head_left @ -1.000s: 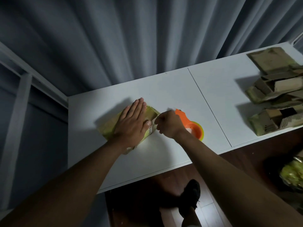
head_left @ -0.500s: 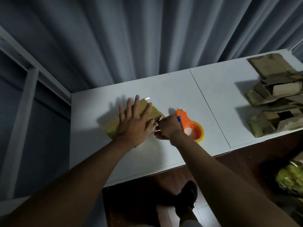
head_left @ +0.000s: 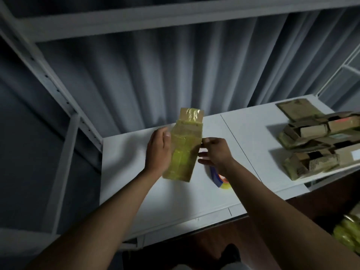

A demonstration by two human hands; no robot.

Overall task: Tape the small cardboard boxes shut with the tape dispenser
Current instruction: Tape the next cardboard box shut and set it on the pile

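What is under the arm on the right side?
Under the right arm lies the tape dispenser on the white table. Only its orange and blue edge and yellow tape show; the arm covers the rest.

my right hand [head_left: 215,152] and forearm covering most of the tape dispenser [head_left: 221,181] below my fingers, dispenser blurred, my left fingers behind the cardboard box [head_left: 184,147], box pile [head_left: 319,145] cut off at right edge, yellow-green blur [head_left: 346,230] unidentifiable
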